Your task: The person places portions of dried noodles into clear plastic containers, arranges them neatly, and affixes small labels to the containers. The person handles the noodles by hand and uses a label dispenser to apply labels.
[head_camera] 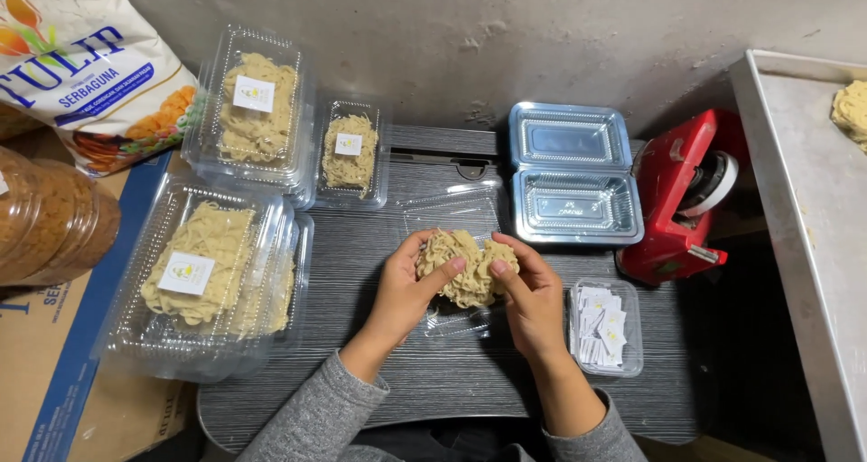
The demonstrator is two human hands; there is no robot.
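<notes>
Left hand (pixel 404 286) and right hand (pixel 528 292) both closed around a raw noodle bundle (pixel 465 265), over an open clear clamshell container (pixel 452 218), dark counter (pixel 433 381), filled noodle packs (pixel 212 272) left, label tray (pixel 605 326) right

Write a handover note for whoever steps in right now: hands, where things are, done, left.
Left hand and right hand: both grip one noodle bundle, held over an open clear tray on the dark table.
Done: three stacks of closed, labelled noodle packs at left: large front, large rear, small.
Left: the bundle is not yet in the tray; the tray is unclosed and unlabelled. Blue tray sits open and empty. More noodles on the metal tray at right.
Labels lie by the right hand; red tape dispenser behind them.
</notes>
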